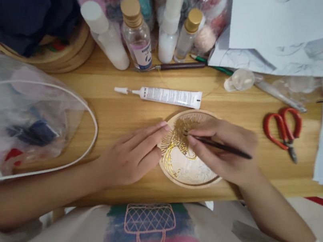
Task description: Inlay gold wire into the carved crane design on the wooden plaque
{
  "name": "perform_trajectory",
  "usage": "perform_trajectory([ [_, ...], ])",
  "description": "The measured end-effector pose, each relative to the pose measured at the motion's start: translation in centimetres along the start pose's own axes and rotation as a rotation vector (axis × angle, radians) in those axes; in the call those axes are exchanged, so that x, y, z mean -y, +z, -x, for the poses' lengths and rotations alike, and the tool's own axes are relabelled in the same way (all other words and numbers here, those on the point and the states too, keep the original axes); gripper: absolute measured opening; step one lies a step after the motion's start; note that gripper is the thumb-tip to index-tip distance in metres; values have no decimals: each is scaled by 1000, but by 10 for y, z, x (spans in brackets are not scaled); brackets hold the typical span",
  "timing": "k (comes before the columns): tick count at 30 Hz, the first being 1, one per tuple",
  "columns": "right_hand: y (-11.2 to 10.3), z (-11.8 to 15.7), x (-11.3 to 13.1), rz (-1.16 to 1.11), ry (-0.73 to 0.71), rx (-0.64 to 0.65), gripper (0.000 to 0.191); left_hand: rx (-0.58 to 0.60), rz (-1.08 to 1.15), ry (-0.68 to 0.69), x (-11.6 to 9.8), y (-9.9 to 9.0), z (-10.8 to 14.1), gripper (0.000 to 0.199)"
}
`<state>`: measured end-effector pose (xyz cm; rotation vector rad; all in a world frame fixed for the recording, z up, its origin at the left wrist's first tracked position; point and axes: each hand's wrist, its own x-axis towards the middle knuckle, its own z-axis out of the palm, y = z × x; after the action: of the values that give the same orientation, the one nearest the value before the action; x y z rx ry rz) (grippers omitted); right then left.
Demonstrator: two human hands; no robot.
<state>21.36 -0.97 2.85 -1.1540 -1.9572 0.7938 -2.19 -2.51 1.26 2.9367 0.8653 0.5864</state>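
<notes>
A round wooden-rimmed piece (197,185) lies on the table, its pale face bearing gold wire-like lines and a darker gold patch. My right hand (224,146) pinches a thin dark-handled tool (230,148), its tip at the gold patch. Lying flat, my left hand (135,151) has its fingertips on the piece's left edge, the fingers stretched out and holding nothing. Just above the piece is a white tube (169,96) with a narrow nozzle pointing left.
Bottles (137,38) with white and gold caps stand at the back. Red-handled pliers (284,129) lie right. Paper sheets (290,31) are back right. A plastic bag (22,116) and white cable (96,127) occupy the left; dark cloth (28,0) sits behind them.
</notes>
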Motion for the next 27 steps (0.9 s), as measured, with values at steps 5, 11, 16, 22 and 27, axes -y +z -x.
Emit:
perform_trajectory([
  [5, 9, 3, -1, 39, -79, 68, 10, -22, -15, -17, 0, 1, 0, 15],
  [11, 10, 3, -1, 3, -57, 26, 10, -23, -18, -10, 0, 3, 2, 13],
  [16, 10, 3, 0, -15, -24, 8, 10, -40, -4, -16, 0, 4, 2, 14],
  [22, 14, 2, -4, -18, -59, 46, 11, -49, -1, -6, 0, 4, 2, 15],
  [27, 14, 3, -5, -9, -60, 57, 13, -52, -6, -7, -1, 5, 1, 14],
])
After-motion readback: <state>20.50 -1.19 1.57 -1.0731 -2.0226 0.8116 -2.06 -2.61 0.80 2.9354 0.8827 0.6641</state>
